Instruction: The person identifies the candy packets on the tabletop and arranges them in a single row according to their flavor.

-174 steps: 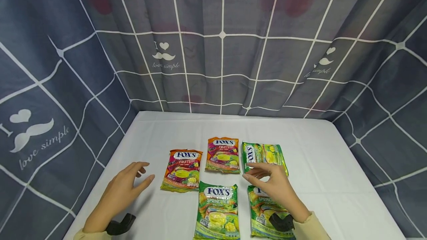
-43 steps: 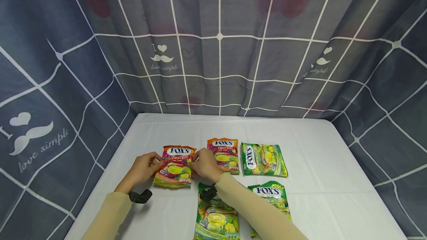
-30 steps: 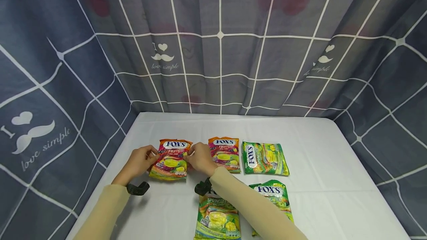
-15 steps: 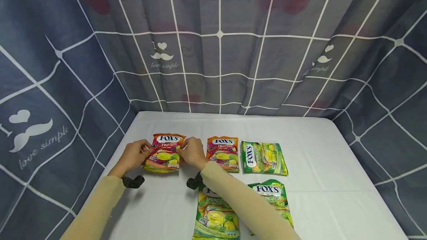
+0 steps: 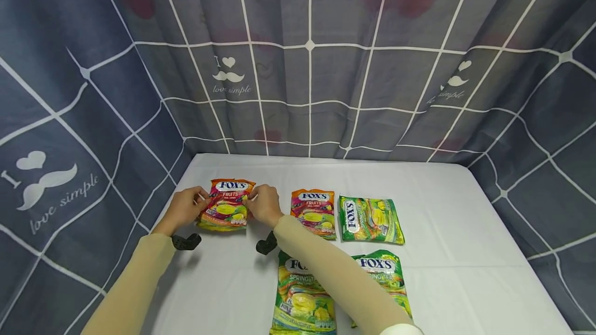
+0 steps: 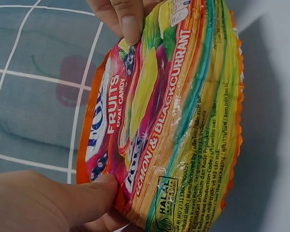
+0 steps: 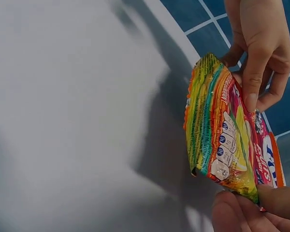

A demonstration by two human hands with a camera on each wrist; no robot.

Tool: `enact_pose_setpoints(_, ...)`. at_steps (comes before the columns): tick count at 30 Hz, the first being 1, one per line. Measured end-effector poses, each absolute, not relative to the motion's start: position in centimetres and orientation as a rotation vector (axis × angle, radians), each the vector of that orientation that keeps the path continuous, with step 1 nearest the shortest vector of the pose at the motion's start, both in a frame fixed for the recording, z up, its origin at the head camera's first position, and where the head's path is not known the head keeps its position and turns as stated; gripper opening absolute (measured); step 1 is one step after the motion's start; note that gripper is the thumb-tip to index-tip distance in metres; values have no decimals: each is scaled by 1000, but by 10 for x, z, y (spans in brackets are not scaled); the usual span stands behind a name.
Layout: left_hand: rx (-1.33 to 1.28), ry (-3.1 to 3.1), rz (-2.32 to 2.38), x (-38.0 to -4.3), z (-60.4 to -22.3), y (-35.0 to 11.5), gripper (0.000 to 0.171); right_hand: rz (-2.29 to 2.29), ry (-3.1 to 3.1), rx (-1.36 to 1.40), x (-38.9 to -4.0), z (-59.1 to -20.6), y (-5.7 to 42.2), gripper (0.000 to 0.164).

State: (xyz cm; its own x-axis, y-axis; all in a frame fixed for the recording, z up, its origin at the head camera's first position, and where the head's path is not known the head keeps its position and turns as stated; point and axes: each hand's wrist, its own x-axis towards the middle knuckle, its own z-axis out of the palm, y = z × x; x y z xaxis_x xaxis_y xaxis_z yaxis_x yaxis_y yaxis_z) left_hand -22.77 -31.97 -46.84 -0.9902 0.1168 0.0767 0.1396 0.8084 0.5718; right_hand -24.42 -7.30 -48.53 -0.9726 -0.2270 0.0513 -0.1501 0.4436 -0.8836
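A red and orange FOX'S Fruits candy bag (image 5: 227, 207) is held between both hands at the left of the table. My left hand (image 5: 184, 208) pinches its left edge, thumb on the printed front. On the opposite edge my right hand (image 5: 265, 204) pinches it too. In the left wrist view the candy bag (image 6: 159, 111) shows its lemon and blackcurrant label and lower seam. The right wrist view has the bag's lower end (image 7: 210, 116) tipped above the white cloth, with its shadow beside it.
Right of the hands lie a second Fruits bag (image 5: 313, 211) and a sideways green Spring Tea bag (image 5: 371, 219). Two more Spring Tea bags, one (image 5: 303, 299) partly under the right sleeve (image 5: 340, 278) and one (image 5: 383, 275) further right, lie nearer. Grey checked curtains (image 5: 288, 81) enclose the white table (image 5: 465, 231).
Both hands, apart from the bags at first, took hold of the left Fruits bag by its sides. They have moved it left and toward the back of the table. The other bags stay in place.
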Motion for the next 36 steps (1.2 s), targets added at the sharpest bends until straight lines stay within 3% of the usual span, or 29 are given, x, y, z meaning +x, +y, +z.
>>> enact_pose_setpoints(18, -104, -2937, -827, -234, -465, -346, 11, -1712, 2387, -245, -260, -483, -110, 15)
enact_pose_setpoints(36, 72, -3018, -765, -257, -466, -352, 11, -1708, 2360, -208, -274, -485, -122, 28)
